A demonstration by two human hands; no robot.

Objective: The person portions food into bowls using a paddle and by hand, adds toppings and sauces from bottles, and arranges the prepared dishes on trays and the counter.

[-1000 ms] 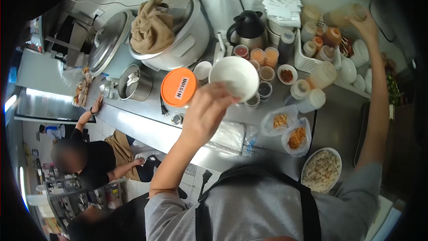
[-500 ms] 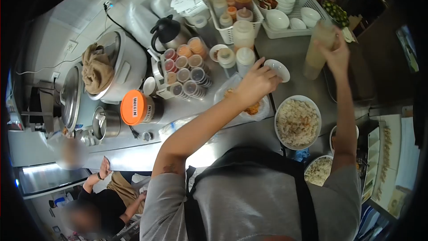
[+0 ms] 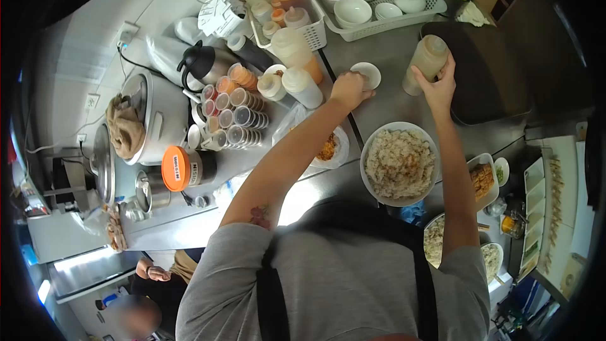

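My left hand [image 3: 353, 91] has its fingers closed on the rim of a small white bowl [image 3: 367, 76], low over the steel counter. Further right, my right hand [image 3: 437, 83] is wrapped round a squeeze bottle [image 3: 424, 63] of pale liquid, which stands slightly tilted with its cap up. A large white bowl of rice [image 3: 399, 164] lies on the counter nearer to me, between my forearms. Left of my left hand are two squeeze bottles [image 3: 302, 87] and a bag with orange crumbs [image 3: 326, 149].
A basket of sauce bottles [image 3: 319, 35] and a tray of white bowls [image 3: 435, 6] line the back. Stacked sauce cups [image 3: 243, 117], a black-topped jug [image 3: 201, 62] and a hoisin tub [image 3: 177, 168] stand left. Another person's hand [image 3: 158, 273] shows lower left.
The view has swung right. My left hand has brought the small bowl rightward and down to the counter. My right hand has brought the bottle from the back toward the rice bowl.
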